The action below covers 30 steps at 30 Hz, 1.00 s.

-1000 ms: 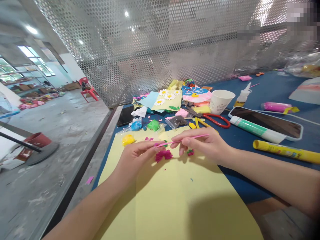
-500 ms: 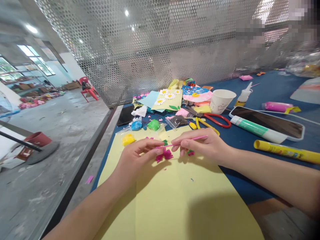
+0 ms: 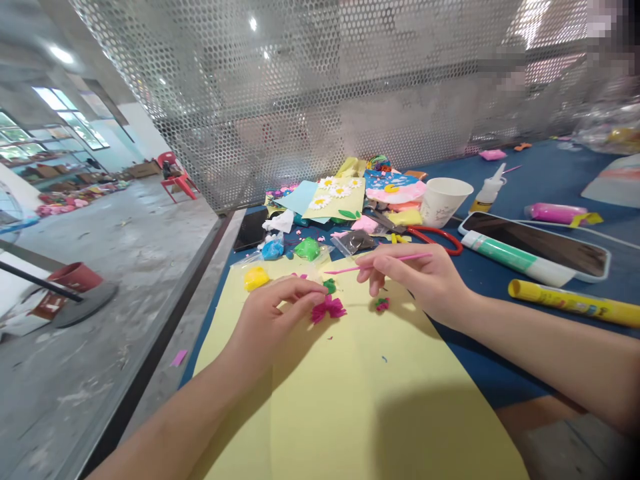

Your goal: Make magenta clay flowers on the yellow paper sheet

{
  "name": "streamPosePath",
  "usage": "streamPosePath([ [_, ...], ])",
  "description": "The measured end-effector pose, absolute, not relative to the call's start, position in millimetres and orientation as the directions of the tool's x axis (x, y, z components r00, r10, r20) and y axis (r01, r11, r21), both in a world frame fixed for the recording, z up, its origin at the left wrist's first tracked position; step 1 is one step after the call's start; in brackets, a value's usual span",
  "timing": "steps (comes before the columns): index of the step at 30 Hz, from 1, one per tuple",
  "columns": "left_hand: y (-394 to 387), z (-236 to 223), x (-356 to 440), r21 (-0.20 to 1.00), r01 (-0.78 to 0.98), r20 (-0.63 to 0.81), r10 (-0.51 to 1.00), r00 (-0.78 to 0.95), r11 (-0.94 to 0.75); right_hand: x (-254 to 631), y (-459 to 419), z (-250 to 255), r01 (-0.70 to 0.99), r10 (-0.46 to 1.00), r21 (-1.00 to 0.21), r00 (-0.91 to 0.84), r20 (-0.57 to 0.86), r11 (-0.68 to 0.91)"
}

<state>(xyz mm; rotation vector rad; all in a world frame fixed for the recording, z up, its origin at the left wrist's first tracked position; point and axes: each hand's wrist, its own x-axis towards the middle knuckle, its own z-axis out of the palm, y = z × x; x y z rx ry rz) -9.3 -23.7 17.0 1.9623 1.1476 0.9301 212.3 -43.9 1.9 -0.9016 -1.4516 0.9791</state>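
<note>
My right hand [image 3: 413,277] pinches a thin pink stick [image 3: 380,260] between thumb and fingertips, above a yellow card sheet [image 3: 350,400]. My left hand [image 3: 277,310] rests on the card with its fingers loosely curled and nothing visible in them. A magenta crumpled clay flower [image 3: 329,309] lies just past my left fingertips, with a green clay bit [image 3: 329,286] above it. A small pink and green clay piece [image 3: 383,305] sits under my right hand. A yellow clay lump [image 3: 257,279] lies at the card's far edge.
The card lies on a blue mat [image 3: 500,347] among clay bags, red-handled scissors [image 3: 435,239], a paper cup [image 3: 444,202], a glue bottle [image 3: 489,190], a phone [image 3: 534,247] and glue sticks. A perforated metal screen [image 3: 300,100] stands behind. The concrete floor [image 3: 100,320] lies left.
My right hand has moved up and to the right, drawing the pink stick away from my left hand. My left fingers have separated from the stick and curled back.
</note>
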Motion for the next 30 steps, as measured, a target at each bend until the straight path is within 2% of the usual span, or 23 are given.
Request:
streamPosePath([
  [6, -25.9, 19.6, -9.4, 0.848, 0.419, 0.158, 0.91, 0.384, -0.324, 212.1, -42.4, 0.8, 0.056, 0.934, -0.934, -0.077, 0.349, 0.354],
  [11, -24.0, 18.0, -9.2, 0.83, 0.435, 0.154, 0.892, 0.425, -0.35, 213.6, -41.6, -1.3, 0.041, 0.936, -0.939, -0.107, 0.335, 0.34],
  [20, -20.8, 13.3, -10.8, 0.67, 0.465, 0.268, 0.773, 0.575, -0.578, 216.8, -38.2, -5.6, 0.011, 0.923, -0.934, -0.163, 0.35, 0.356],
  [26, -14.9, 6.9, -16.7, 0.522, 0.486, 0.344, 0.694, 0.632, -0.701, 217.0, -38.7, -3.8, 0.027, 0.919, -0.93, -0.169, 0.357, 0.366],
  [30, -13.4, 3.7, -18.7, 0.528, 0.478, 0.375, 0.698, 0.61, -0.702, 217.0, -38.8, -4.1, 0.027, 0.916, -0.927, -0.166, 0.365, 0.374],
])
